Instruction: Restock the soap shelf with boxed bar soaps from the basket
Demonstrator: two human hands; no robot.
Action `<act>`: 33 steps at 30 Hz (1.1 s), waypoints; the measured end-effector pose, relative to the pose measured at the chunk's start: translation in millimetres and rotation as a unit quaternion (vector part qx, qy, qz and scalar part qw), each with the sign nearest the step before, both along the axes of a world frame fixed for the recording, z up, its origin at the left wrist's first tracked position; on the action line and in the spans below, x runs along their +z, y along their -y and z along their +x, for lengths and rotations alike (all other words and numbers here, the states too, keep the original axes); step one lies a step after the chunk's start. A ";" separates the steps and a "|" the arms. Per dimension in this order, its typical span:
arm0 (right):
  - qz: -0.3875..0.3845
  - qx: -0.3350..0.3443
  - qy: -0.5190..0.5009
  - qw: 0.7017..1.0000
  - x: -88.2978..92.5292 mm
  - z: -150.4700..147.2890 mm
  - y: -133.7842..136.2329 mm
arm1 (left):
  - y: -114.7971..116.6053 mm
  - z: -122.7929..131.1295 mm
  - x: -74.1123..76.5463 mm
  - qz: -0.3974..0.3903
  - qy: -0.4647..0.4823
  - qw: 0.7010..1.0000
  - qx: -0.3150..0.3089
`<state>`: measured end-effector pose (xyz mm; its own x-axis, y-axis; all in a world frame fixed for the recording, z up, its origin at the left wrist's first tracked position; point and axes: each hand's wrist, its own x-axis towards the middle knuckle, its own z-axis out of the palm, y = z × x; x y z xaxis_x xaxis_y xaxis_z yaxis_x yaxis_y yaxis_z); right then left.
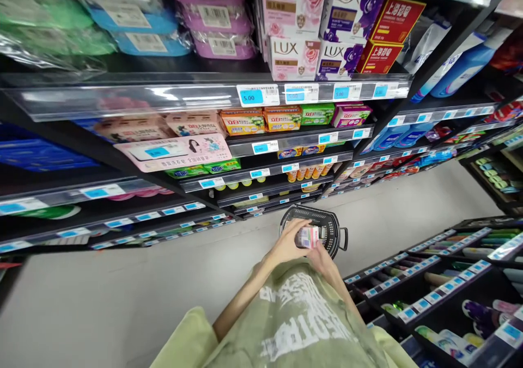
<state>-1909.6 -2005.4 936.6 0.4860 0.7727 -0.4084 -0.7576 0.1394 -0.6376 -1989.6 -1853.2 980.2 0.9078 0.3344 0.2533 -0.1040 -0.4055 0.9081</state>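
Both of my hands hold one small pink and white box [308,237] in front of my chest. My left hand [287,242] wraps over its top and left side with the fingers curled. My right hand [321,256] grips it from below on the right. The box is just above a black shopping basket [337,225] that stands on the floor. Shelves of soap boxes rise in front of me, with LUX boxes [293,57] at the top.
Black shelves with blue price tags [251,96] line the left side of a narrow aisle. A second low shelf unit [445,286] with tubes and bottles stands to my right. The grey floor [122,297] runs between them.
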 end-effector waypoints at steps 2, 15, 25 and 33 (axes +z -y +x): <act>0.007 -0.029 -0.042 0.999 -0.2 -13.2 -9.8 | 1.2 4.9 6.6 0.030 -0.005 0.999 -0.014; 0.036 -0.023 -0.187 0.981 -8.5 -27.2 -23.3 | -34.8 -15.2 5.5 -0.161 -0.056 0.984 -0.051; 0.053 0.009 -0.154 0.987 4.4 -21.3 -30.0 | -44.5 -41.8 19.1 -0.052 -0.063 0.997 -0.009; 0.015 -0.012 -0.010 1.000 5.5 -22.3 -30.8 | -19.4 -30.1 5.5 0.044 -0.012 0.998 0.046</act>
<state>-1931.9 -1974.6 942.1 0.4972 0.7727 -0.3946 -0.7661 0.1776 -0.6177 -2019.7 -1833.9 985.7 0.8801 0.3946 0.2639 -0.0407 -0.4911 0.8701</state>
